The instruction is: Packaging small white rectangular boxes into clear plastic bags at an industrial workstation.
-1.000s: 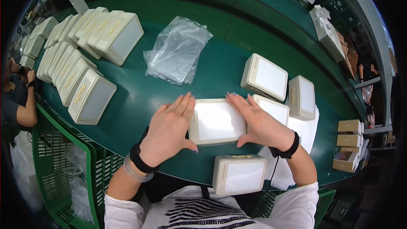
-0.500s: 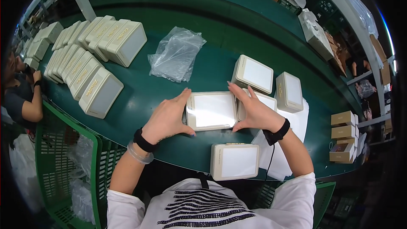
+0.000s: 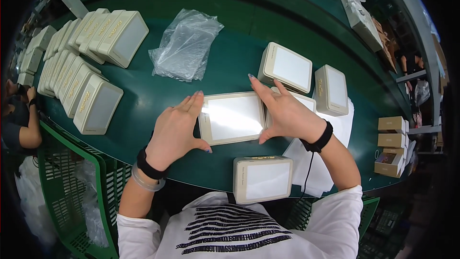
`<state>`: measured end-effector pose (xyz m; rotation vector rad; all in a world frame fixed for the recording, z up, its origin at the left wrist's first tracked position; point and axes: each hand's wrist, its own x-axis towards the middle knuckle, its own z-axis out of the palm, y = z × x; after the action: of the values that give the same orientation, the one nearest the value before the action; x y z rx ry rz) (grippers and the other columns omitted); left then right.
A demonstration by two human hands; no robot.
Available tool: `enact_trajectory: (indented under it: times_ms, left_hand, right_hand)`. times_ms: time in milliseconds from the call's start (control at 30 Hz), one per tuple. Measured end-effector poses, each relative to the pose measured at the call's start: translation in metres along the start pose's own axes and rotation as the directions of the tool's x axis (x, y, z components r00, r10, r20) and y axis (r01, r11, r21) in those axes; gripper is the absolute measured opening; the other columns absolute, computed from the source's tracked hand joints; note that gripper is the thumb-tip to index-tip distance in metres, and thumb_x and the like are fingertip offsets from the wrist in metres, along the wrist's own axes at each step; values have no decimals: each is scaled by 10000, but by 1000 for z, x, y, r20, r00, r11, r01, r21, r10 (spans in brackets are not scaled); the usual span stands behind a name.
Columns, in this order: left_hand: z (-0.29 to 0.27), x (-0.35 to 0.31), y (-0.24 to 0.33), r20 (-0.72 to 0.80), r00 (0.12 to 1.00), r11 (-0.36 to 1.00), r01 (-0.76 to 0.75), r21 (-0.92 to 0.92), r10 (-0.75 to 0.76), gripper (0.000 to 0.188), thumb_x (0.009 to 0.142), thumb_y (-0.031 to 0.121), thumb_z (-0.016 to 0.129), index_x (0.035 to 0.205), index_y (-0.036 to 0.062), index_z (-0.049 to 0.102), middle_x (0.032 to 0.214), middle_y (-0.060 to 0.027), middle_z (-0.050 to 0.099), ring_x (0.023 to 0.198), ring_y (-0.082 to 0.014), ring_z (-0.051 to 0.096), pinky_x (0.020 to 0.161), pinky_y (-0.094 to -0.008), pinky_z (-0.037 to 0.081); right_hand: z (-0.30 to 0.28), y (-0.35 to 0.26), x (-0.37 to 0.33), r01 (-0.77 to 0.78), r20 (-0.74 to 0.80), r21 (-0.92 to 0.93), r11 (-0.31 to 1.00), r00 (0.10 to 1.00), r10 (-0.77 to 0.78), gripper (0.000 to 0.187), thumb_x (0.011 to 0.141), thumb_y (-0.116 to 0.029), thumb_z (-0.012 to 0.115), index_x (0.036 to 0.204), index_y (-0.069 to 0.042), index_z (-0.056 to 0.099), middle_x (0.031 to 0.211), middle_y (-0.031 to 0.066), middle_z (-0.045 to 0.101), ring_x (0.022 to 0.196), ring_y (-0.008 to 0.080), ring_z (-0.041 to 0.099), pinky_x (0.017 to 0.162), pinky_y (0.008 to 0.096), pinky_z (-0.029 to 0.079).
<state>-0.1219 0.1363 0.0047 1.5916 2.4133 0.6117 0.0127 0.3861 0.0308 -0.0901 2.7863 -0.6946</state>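
Note:
A cream box (image 3: 232,119) with a glossy, light-reflecting top panel lies between my two hands on the green table. My left hand (image 3: 173,130) presses along its left end, thumb at the near corner and fingers at the far one. Against the right end sits my right hand (image 3: 296,119), thumb near and fingers stretched toward the far side. Partly hidden behind my right hand is another cream box with a white panel (image 3: 304,101). Nearer to me, a further cream box (image 3: 262,180) lies by the table's front edge.
Two cream boxes, one far (image 3: 287,69) and one at right (image 3: 331,91), stand beyond my right hand. Clear plastic bags (image 3: 186,45) lie farther back. Rows of boxes (image 3: 98,108) line the left. White sheets (image 3: 311,175), a green crate (image 3: 72,196) and brown cartons (image 3: 390,140) surround the workspace. Someone's arm (image 3: 29,127) shows at left.
The view has shifted, so most things sit slightly differently in the picture. Both hands stay at the ends of the same box, with its glare spread wider across the panel.

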Motion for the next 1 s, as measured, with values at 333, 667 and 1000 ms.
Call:
enact_trajectory:
  times_ms: [333, 667, 1000]
  left_hand:
    - [2, 7, 1, 121, 992, 999, 17, 41, -22, 1175, 438, 378, 905, 1345, -120, 349, 1308, -320, 492, 1188, -344, 551, 940, -399, 471]
    - [11, 17, 41, 29, 1000, 992, 8, 124, -11, 1276, 508, 389, 891, 1489, 49, 149, 1446, -327, 286, 1339, -474, 294, 1027, -614, 265]
    - [40, 39, 18, 108, 992, 985, -74, 153, 58, 1255, 446, 408, 823, 1485, 46, 221, 1240, -180, 442, 1168, -350, 420, 966, -497, 305]
  right_hand:
    - [14, -2, -2, -1, -83, -209, 978, 996, -17, 1135, 549, -351, 869, 1422, 56, 267, 1389, 259, 434, 1310, 369, 425, 1146, 523, 197]
    - [25, -87, -64, -273, 35, -131, 953, 959, 280, 1058, 564, -334, 863, 1404, 23, 328, 1283, 264, 475, 1256, 388, 438, 1086, 532, 275]
    - [97, -72, -127, -18, -220, -119, 993, 975, -9, 1077, 499, -248, 844, 1413, -39, 314, 1314, 211, 396, 1233, 385, 382, 1016, 535, 296]
